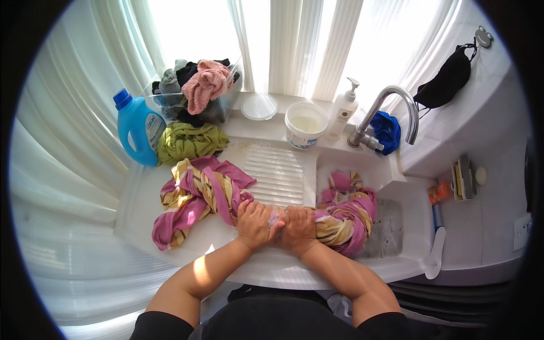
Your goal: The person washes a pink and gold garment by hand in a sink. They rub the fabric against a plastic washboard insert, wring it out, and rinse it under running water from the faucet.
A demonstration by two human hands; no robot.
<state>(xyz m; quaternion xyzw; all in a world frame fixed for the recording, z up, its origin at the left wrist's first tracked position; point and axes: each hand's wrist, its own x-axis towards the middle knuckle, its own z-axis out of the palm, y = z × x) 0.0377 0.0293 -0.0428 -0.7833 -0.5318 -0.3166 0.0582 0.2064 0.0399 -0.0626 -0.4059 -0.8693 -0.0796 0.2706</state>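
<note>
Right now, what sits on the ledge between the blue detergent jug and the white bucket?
In the head view, a crumpled green cloth, a clear bin of laundry and a round clear lid lie between detergent jug and bucket.

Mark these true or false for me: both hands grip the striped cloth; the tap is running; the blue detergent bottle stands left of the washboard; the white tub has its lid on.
1. Both hands grip the striped cloth: true. The left hand and right hand clench the pink and yellow striped cloth.
2. The tap is running: false. No water shows.
3. The blue detergent bottle stands left of the washboard: true.
4. The white tub has its lid on: false. It is open; a lid lies beside it.
</note>
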